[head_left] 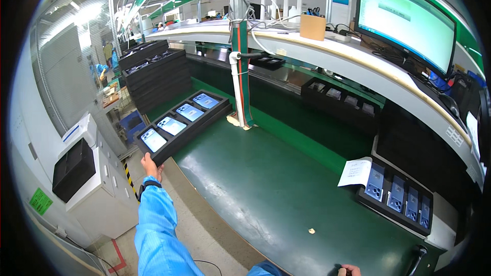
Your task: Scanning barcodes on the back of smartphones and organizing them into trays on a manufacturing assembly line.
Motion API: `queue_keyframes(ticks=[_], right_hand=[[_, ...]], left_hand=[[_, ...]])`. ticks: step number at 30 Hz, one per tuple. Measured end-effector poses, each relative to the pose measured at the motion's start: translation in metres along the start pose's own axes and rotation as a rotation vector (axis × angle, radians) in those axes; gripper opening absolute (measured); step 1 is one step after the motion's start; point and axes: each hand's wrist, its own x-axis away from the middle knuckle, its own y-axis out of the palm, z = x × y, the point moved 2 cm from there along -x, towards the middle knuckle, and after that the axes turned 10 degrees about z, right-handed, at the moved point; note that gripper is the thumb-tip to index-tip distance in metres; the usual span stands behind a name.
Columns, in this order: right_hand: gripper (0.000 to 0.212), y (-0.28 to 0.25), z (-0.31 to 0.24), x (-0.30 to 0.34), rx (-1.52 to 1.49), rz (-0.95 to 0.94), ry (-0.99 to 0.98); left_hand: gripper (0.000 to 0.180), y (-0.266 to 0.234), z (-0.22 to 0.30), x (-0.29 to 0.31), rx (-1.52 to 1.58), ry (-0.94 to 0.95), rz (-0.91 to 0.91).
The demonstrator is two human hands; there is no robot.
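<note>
My left hand point(151, 166), in a blue sleeve with a dark wristband, grips the near end of a black foam tray point(192, 132) at the left of the green bench. Several blue phones point(172, 125) lie in the tray's slots, with bright areas on their upper faces. At the lower edge only part of my right hand point(350, 270) shows; its fingers are curled closed beside a small dark bit, and what they hold cannot be made out.
Stacked black trays point(156, 79) stand beyond the left tray. Another tray point(394, 217) with several blue phones and a paper sheet point(355, 172) lies at the right. A post point(239, 82) rises from the green bench point(245, 184). A monitor point(406, 20) stands on the shelf.
</note>
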Motion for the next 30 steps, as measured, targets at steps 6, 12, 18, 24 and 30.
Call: queue_keyframes(ticks=[6,12,18,24,30], right_hand=[[0.017,0.014,0.005,-0.016,0.027,-0.032,0.007],[0.016,0.017,-0.002,-0.024,0.021,-0.043,-0.029],[0.015,0.017,-0.012,-0.027,-0.014,-0.085,-0.053],[0.015,0.018,-0.003,-0.03,-0.063,-0.108,-0.042],[0.031,0.043,-0.012,-0.033,-0.547,-0.517,0.314]], left_hand=[[0.069,-0.016,-0.034,0.123,-0.081,-0.007,-0.305],[0.057,-0.081,-0.026,0.226,-0.211,-0.062,-0.218],[0.065,-0.086,0.005,0.127,0.019,0.006,-0.209],[0.076,-0.073,-0.006,0.19,-0.062,-0.048,-0.639],[0.085,-0.055,0.009,0.376,-0.243,-0.073,-0.59]])
